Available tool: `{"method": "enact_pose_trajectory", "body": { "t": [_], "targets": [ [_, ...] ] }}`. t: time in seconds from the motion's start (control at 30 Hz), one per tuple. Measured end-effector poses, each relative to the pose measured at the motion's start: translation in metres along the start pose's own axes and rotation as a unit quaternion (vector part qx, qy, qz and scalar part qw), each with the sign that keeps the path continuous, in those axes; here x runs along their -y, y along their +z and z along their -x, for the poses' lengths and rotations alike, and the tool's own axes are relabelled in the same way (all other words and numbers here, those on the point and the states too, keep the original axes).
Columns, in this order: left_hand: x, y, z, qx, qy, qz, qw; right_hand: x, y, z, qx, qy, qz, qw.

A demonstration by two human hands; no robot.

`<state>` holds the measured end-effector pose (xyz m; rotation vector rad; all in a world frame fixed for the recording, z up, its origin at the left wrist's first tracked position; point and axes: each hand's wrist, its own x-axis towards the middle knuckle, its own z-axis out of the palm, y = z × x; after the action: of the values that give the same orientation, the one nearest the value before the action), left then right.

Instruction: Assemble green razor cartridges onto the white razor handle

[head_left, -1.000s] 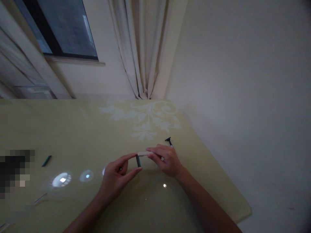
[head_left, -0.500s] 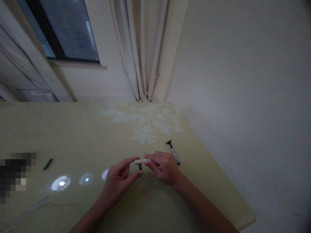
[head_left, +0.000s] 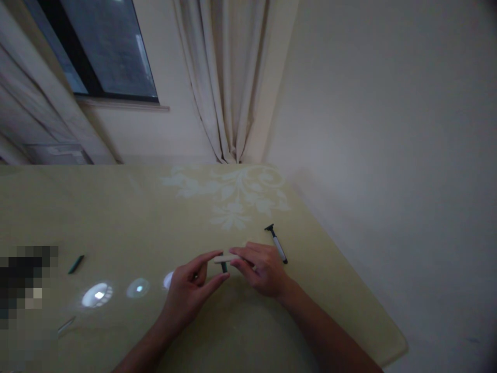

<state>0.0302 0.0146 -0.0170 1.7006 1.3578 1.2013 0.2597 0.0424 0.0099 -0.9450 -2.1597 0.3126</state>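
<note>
Between the thumb and index finger of my left hand (head_left: 190, 287) is a small dark green piece (head_left: 224, 267), held upright by its ends. My right hand (head_left: 264, 267) pinches a pale, flat stick (head_left: 225, 258), whose free end lies across the dark green piece. Both hands are just above the table, close together. A razor with a black head and a grey and black handle (head_left: 278, 246) lies on the table beside my right hand, partly behind it.
Another dark green piece (head_left: 76, 264) lies on the yellowish table (head_left: 128, 223) at the left. Nearer is a thin, clear stick-like item (head_left: 66, 325). A pixelated dark area covers the left edge. Curtains (head_left: 229, 77), a window and a wall stand behind.
</note>
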Motion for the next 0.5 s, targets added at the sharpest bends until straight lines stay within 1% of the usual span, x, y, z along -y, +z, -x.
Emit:
{"method": "enact_pose_trajectory", "body": {
  "t": [0.07, 0.17, 0.23, 0.4, 0.5],
  "targets": [
    [-0.0006, 0.0, 0.0, 0.0, 0.006, -0.003, 1.0, 0.0014, -0.0014, -0.0005, -0.002, 0.0, -0.007, 1.0],
    [-0.0017, 0.0, 0.0005, -0.004, 0.013, -0.007, 1.0, -0.001, -0.0063, -0.0019, -0.027, 0.023, -0.014, 0.999],
    [-0.0021, 0.0003, 0.0007, -0.004, 0.013, -0.005, 1.0, -0.0027, -0.0072, -0.0022, -0.033, 0.03, -0.008, 0.999],
    [-0.0027, 0.0001, 0.0, -0.002, 0.002, 0.005, 1.0, 0.0014, -0.0023, -0.0008, -0.003, -0.004, 0.015, 1.0],
    [-0.0027, -0.0008, -0.0001, -0.002, -0.001, 0.0, 1.0, 0.0023, -0.0045, -0.0011, -0.01, 0.004, 0.015, 1.0]
  ]
}}
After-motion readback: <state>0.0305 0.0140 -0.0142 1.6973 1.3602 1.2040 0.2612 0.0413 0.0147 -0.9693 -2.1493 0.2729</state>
